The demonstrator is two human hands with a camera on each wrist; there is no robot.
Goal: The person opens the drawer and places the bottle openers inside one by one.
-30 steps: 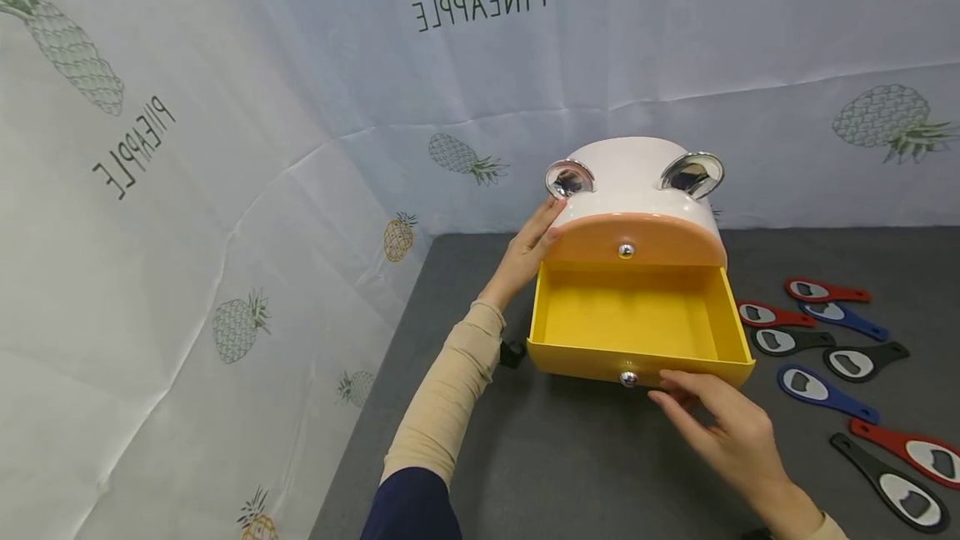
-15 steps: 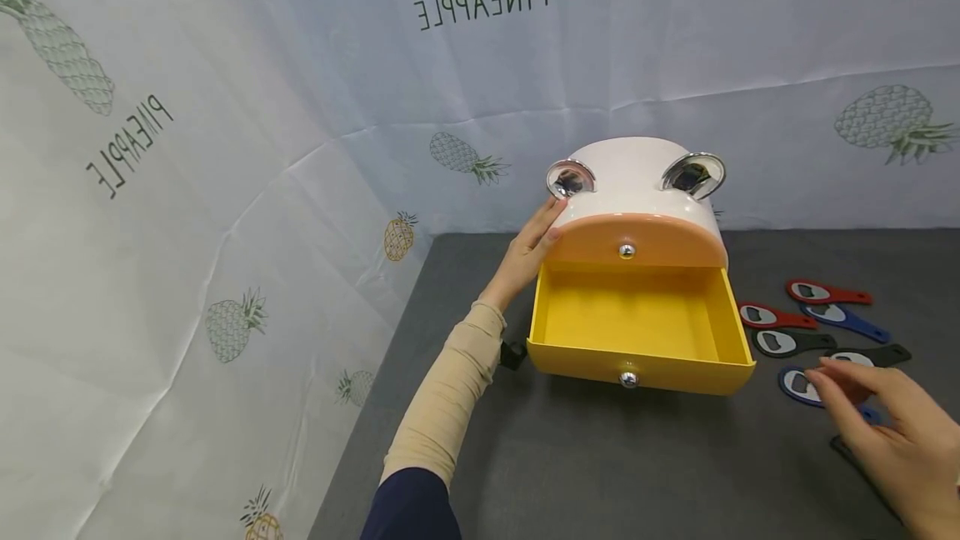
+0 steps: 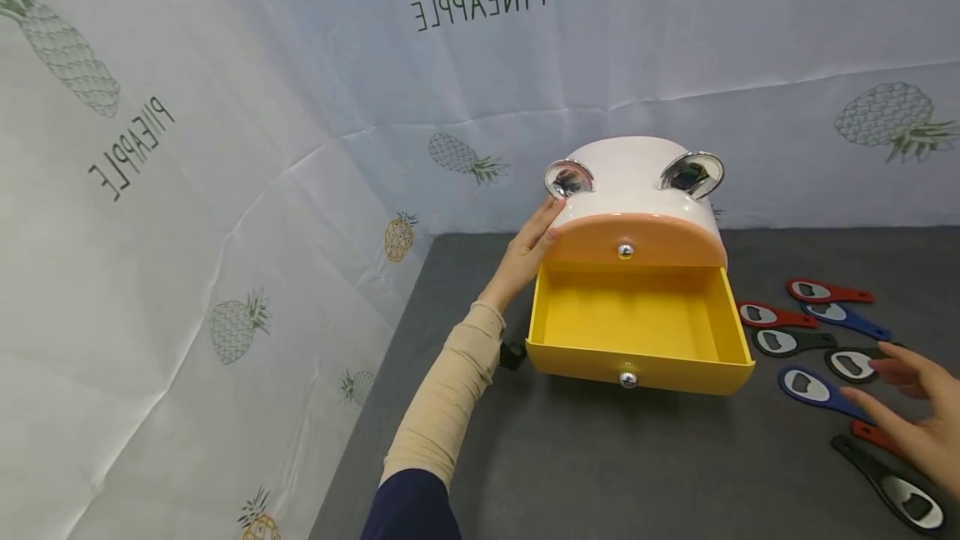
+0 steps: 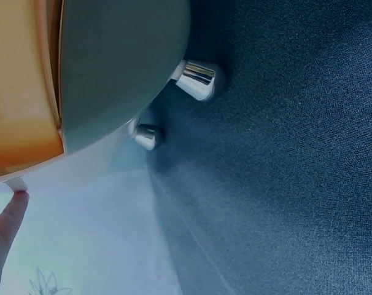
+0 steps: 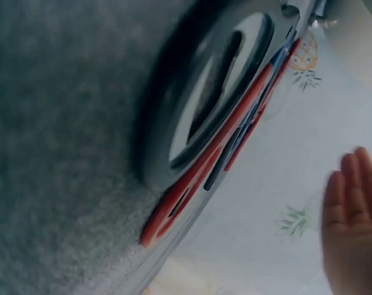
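A white storage box point(image 3: 630, 169) with two silver eye-shaped pieces and an orange upper front point(image 3: 637, 236) stands against the cloth. Its yellow lower drawer point(image 3: 690, 372) is pulled out, its inside bare. My left hand point(image 3: 523, 257) rests on the box's left side with extended fingers; a fingertip point(image 4: 17, 200) touches the edge in the left wrist view. My right hand point(image 3: 933, 423) hovers at the right over bottle openers, thumb and fingers apart, holding nothing. Nearest to it are a blue opener point(image 3: 813, 387), a partly hidden red one point(image 3: 877, 437) and a black one point(image 3: 892, 482).
Several more openers lie right of the drawer, among them a red one point(image 3: 825, 290) and a black one point(image 3: 780, 342). White pineapple-print cloth point(image 3: 337, 190) closes off the back and left of the dark grey tabletop point(image 3: 585, 465). Silver feet point(image 4: 198, 80) hold up the box.
My right hand has moved from the drawer's front edge rightward to above the bottle openers, and its thumb and fingers have spread. The left hand, box and drawer have stayed put.
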